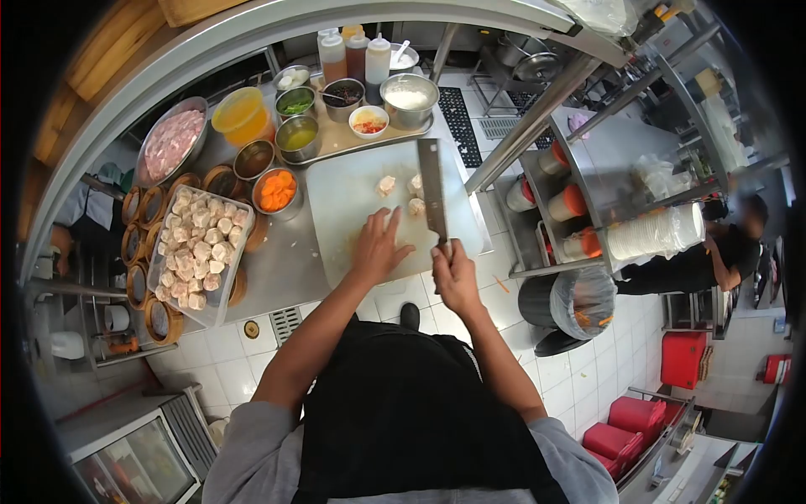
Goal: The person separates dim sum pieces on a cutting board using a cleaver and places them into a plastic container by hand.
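My right hand [456,277] is wrapped round the handle of a cleaver [432,189], whose long blade points away from me near the board's right edge. My left hand [379,245] hovers over or rests on the white cutting board [340,181], fingers apart, with nothing visible in it; contact is unclear. Beyond its fingertips sits a pale dumpling [385,186]. Two more pale pieces show beside the blade, the nearer dumpling [416,207] and one partly hidden by the cleaver. To the left, a clear plastic tub [220,312] holds many similar dumplings [201,250].
Behind the board, a tray [336,151] carries sauce bottles [333,57] and bowls. A bowl of chopped carrot [277,191], a yellow tub [242,118] and a bowl of raw meat [174,144] stand left. Bamboo steamers [162,321] surround the dumpling tub. Another person [697,265] stands right.
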